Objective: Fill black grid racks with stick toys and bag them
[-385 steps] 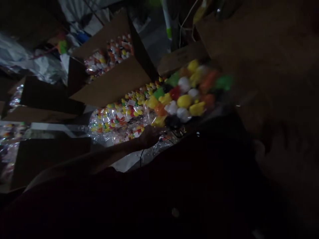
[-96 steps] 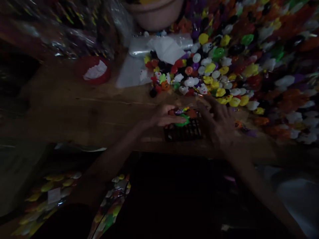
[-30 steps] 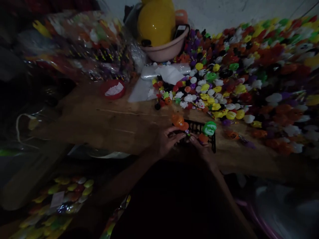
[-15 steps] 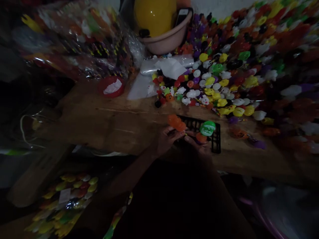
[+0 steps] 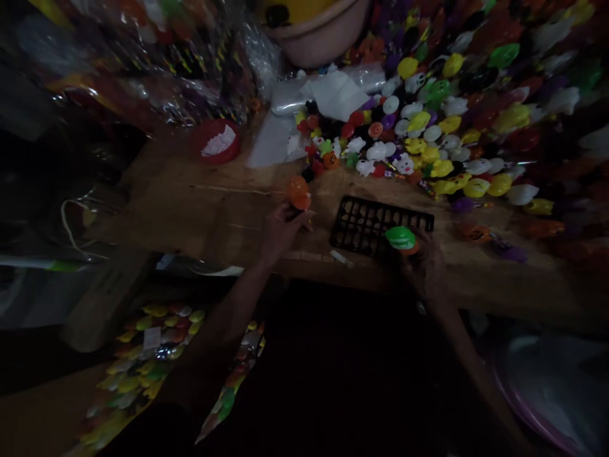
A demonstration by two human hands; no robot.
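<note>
My left hand (image 5: 280,230) is closed round the lower end of an orange plastic figure (image 5: 298,192), held just above the wooden table. A short thin piece sticks out by its fingertips, too dim to name. On the other side, my right hand (image 5: 428,265) grips a green plastic figure (image 5: 400,237) with an orange part under it; deep shadow hides some of its fingers. Between the hands lies a black grid tray (image 5: 354,223), its right part behind the green figure. A small pale strip (image 5: 340,258) rests at the tray's front edge.
A large heap of coloured plastic figures (image 5: 438,133) covers the right and back of the wooden table (image 5: 166,209). Toward the back left are a red dish (image 5: 233,149) with white paper, clear bags and a pink basin (image 5: 323,38). Bagged figures (image 5: 137,368) lie below left.
My hands have moved apart from the middle. The left went left with the orange figure, the right went right with the green one, uncovering more of the tray. The view has tilted down.
</note>
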